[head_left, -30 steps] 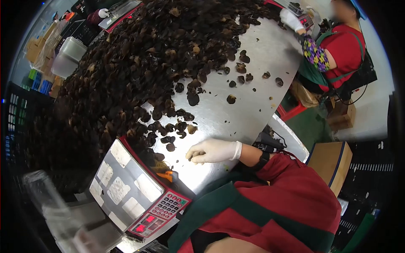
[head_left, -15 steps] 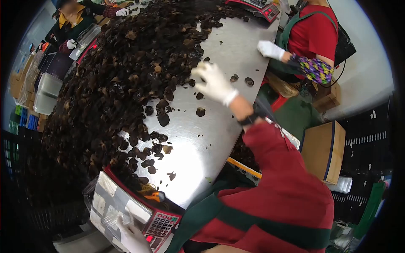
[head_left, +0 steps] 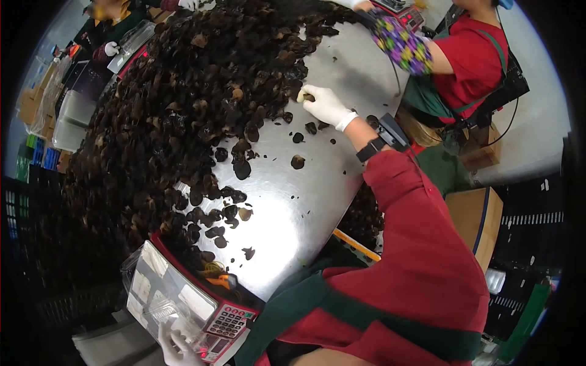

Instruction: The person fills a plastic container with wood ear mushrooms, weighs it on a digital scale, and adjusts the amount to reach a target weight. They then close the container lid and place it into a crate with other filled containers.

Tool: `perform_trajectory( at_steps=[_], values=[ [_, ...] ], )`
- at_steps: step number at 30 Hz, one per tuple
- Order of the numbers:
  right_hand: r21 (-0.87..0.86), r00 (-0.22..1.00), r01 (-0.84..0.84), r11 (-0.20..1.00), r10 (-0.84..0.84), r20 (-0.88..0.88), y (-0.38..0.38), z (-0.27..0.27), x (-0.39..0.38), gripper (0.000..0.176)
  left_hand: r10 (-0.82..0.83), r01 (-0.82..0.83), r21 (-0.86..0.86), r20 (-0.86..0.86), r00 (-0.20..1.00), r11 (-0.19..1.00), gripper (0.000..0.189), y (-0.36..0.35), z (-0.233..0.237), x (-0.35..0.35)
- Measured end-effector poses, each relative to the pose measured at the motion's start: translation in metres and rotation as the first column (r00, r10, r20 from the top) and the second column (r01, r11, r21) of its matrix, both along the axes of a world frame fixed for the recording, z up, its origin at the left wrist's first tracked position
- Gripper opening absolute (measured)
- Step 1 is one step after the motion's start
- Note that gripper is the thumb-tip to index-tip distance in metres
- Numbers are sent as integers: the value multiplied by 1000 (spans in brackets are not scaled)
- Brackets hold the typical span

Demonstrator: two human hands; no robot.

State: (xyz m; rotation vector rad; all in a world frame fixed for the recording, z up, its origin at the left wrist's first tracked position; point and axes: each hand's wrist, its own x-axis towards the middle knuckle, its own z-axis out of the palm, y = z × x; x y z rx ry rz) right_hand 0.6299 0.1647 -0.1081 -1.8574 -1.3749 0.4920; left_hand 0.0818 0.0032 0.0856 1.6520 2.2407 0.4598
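Note:
A large pile of dark wood ear mushrooms (head_left: 165, 122) spreads over the metal table. At the pile's right edge is my right hand (head_left: 329, 108) in a white glove, fingers curled together; a brownish patch shows between thumb and fingers, and I cannot tell what it is. Loose mushroom pieces (head_left: 298, 161) lie just below that hand. My left hand (head_left: 177, 349), also gloved, is at the near side of the red-framed scale (head_left: 228, 322), its fingers apart beside a clear plastic container (head_left: 166, 312) on the weighing plate.
An orange-handled tool (head_left: 224, 281) lies behind the scale. At the upper right, a person in a red shirt (head_left: 473, 52) reaches across the table; another person (head_left: 116, 24) stands at the far left by a second scale. A cardboard box (head_left: 470, 213) is on my right.
My right hand has shifted slightly right and its fingers have curled in. My left hand has slid down toward the scale's near edge. The co-worker in red now reaches farther over the table.

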Motion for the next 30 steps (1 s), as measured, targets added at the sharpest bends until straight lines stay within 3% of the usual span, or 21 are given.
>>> perform_trajectory(
  at_steps=[2,3,4,6,8,9,12,13,14,16,17,19,20,22,26,27,30],
  values=[
    [-30,1000,-26,999,26,10,-14,25,-24,18,-77,104,181,-149,986,978,27,-7,5,-7],
    [-42,993,-113,993,114,22,-22,30,-35,18,-139,174,291,-135,981,941,26,-11,-2,-23],
    [-55,979,-198,979,200,33,-31,33,-47,19,-134,168,288,-134,982,943,26,-17,-5,-33],
    [-74,949,-204,976,215,229,-56,35,-77,20,52,-50,240,-2,999,969,27,-28,-8,-45],
    [-156,924,-243,957,277,262,-77,19,-101,22,99,-99,213,11,995,972,27,-36,-3,-40],
    [-34,895,-279,960,272,354,-81,10,-110,18,72,-63,212,-37,997,975,28,-40,-3,-39],
    [-4,933,-256,967,248,261,-92,7,-107,19,24,-1,243,-89,996,970,27,-46,-10,-45],
    [79,959,-215,973,195,205,-90,2,-97,18,-100,160,264,-226,969,951,29,-48,-15,-60],
    [147,957,-125,981,81,279,-87,-1,-84,18,-212,318,263,-362,908,911,32,-51,-21,-74],
    [93,954,110,990,-131,268,-78,12,-65,25,-244,368,280,-394,886,887,41,-51,-24,-78],
    [95,954,114,989,-136,268,-74,10,-57,25,-250,374,271,-401,881,887,44,-52,-27,-84],
    [86,790,110,990,-140,597,-68,3,-48,28,-258,385,263,-412,874,884,47,-52,-29,-87],
    [88,791,115,989,-145,595,-68,-1,-48,28,-249,367,235,-414,876,900,50,-53,-29,-86],
    [-73,764,-19,997,61,643,-64,-1,-50,31,-238,346,208,-415,878,915,53,-51,-29,-82],
    [-45,812,-49,998,67,580,-47,-14,-38,28,-193,273,209,-336,922,939,56,-52,-28,-74],
    [-7,844,-84,996,75,531,-41,-17,-32,27,-226,318,240,-344,911,917,56,-51,-29,-75],
    [-23,971,-31,999,35,238,-31,0,-41,26,-225,318,234,-352,909,919,55,-53,-34,-94]
  ],
)
